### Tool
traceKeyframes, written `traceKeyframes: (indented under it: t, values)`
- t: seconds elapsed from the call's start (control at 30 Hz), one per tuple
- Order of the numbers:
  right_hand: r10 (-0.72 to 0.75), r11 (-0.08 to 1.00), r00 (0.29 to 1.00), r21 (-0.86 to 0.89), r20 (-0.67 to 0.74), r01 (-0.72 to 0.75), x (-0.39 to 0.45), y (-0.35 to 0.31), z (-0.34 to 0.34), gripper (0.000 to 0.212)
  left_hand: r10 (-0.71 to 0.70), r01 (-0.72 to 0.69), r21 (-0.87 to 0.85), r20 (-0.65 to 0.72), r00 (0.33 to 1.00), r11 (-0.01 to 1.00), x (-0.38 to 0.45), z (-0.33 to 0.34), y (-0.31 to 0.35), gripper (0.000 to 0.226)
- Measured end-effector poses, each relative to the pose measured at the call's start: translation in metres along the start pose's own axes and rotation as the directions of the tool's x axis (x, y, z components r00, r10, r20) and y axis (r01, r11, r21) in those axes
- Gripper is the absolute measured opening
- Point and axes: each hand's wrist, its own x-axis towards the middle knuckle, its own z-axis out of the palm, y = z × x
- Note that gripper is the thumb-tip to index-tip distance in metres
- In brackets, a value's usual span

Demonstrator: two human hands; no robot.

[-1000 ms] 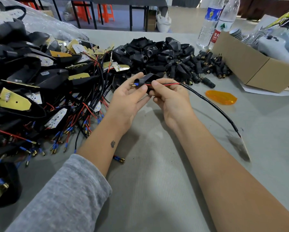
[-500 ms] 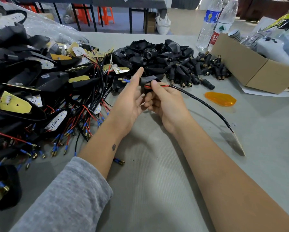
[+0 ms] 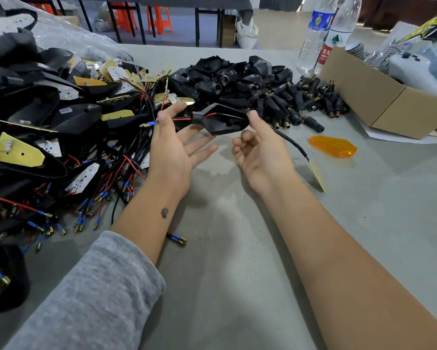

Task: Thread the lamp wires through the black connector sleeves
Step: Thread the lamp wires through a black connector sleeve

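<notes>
A black connector sleeve hangs in the air between my two hands, above the grey table. A red lamp wire runs through its narrow left end, and the blue and brass terminals stick out past my left hand. My left hand is palm up and pinches that wire between thumb and forefinger. My right hand is also palm up and holds the sleeve's wide right end with the thumb, its other fingers loosely curled. The black cable trails right to a yellow LED board.
A heap of wired lamp housings fills the left side. Loose black sleeves and brass-tipped plugs are piled at the back. An orange lens lies right, near a cardboard box and two water bottles.
My hands have moved apart and turned palm up. The sleeve has slid along the wire and now shows its full length; more red wire and terminals stick out to the left.
</notes>
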Motion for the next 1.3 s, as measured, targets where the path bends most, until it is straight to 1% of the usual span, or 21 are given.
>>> traceKeyframes:
  t: [0.07,0.13,0.23,0.3,0.33,0.47,0.57,0.63,0.73,0.8,0.87,0.97,1.03,1.07,1.13,1.2,1.23,1.3]
  values:
    - [0.002,0.997,1.0,0.082,-0.015,-0.001,0.0014,-0.0004,-0.0023,0.017,0.0,0.0,-0.015,-0.004,1.0,1.0,0.0007,0.0006,-0.0003,0.046]
    - [-0.023,0.996,0.999,0.089,-0.025,0.026,0.0027,-0.0002,-0.0044,0.014,0.011,-0.011,-0.024,-0.014,1.0,1.0,0.0021,0.001,-0.0006,0.046]
    - [-0.084,0.996,0.996,0.0,-0.033,0.084,0.0033,0.0013,-0.0044,0.009,0.008,-0.009,-0.031,-0.008,1.0,0.999,0.0037,0.0012,-0.0015,0.037]
    - [-0.127,0.988,0.992,-0.095,-0.022,0.124,0.0024,0.0026,-0.0033,0.011,-0.005,0.005,-0.031,0.009,1.0,0.999,0.0046,0.0008,-0.003,0.025]
    - [-0.141,0.981,0.99,-0.138,-0.009,0.139,0.0013,0.0032,-0.0027,0.013,-0.007,0.007,-0.02,0.023,1.0,1.0,0.0049,0.0006,-0.0043,0.022]
    - [-0.156,0.961,0.987,-0.226,0.033,0.16,-0.0034,0.0036,-0.0002,0.015,-0.021,0.014,0.071,0.109,0.994,0.997,0.004,0.0004,-0.0083,0.024]
    - [-0.153,0.95,0.987,-0.269,0.051,0.161,-0.0051,0.0028,-0.0001,0.014,-0.04,0.016,0.144,0.164,0.986,0.989,0.0018,0.0023,-0.0097,0.02]
    - [-0.144,0.935,0.987,-0.316,0.076,0.161,-0.0054,0.0027,-0.0004,0.015,-0.043,0.019,0.134,0.179,0.983,0.991,0.001,0.0021,-0.0095,0.018]
    - [-0.116,0.914,0.987,-0.377,0.108,0.149,-0.0056,0.0033,0.0007,0.017,-0.035,0.012,0.106,0.211,0.977,0.994,0.0005,0.0012,-0.0081,0.023]
    - [-0.107,0.916,0.987,-0.374,0.123,0.145,-0.0057,0.0037,0.0022,0.017,0.023,-0.044,0.108,0.183,0.983,0.993,0.001,0.0011,-0.0082,0.025]
    - [-0.092,0.929,0.985,-0.343,0.143,0.137,-0.0058,0.0038,0.0035,0.014,0.086,-0.098,0.107,0.112,0.99,0.989,0.0018,0.0007,-0.0082,0.024]
    - [-0.064,0.945,0.984,-0.308,0.169,0.115,-0.0063,0.0032,0.0024,0.002,0.157,-0.159,0.09,0.035,0.987,0.983,0.0032,-0.003,-0.0064,0.023]
    - [-0.056,0.937,0.984,-0.331,0.171,0.111,-0.0064,0.0025,0.0012,0.001,0.186,-0.186,0.064,-0.008,0.982,0.981,0.0039,-0.0056,-0.0041,0.024]
    - [-0.062,0.929,0.985,-0.353,0.161,0.116,-0.0064,0.0026,0.001,0.003,0.194,-0.192,0.052,-0.03,0.981,0.98,0.0043,-0.0064,-0.0033,0.024]
    - [-0.118,0.902,0.987,-0.403,0.114,0.154,-0.0065,0.003,0.0015,0.01,0.198,-0.196,0.037,-0.066,0.978,0.98,0.0047,-0.0069,-0.0024,0.025]
    - [-0.268,0.843,0.963,-0.478,0.027,0.248,-0.0056,0.0028,0.0013,0.014,0.194,-0.192,0.026,-0.087,0.977,0.981,0.0057,-0.0069,-0.0016,0.025]
    - [-0.363,0.789,0.932,-0.539,-0.019,0.297,-0.0047,0.0023,0.0003,0.014,0.19,-0.189,0.02,-0.093,0.977,0.982,0.0064,-0.007,-0.0013,0.025]
    - [-0.535,0.648,0.841,-0.676,-0.076,0.351,-0.0027,0.0009,-0.0018,0.012,0.178,-0.178,0.007,-0.098,0.979,0.984,0.0075,-0.007,-0.001,0.026]
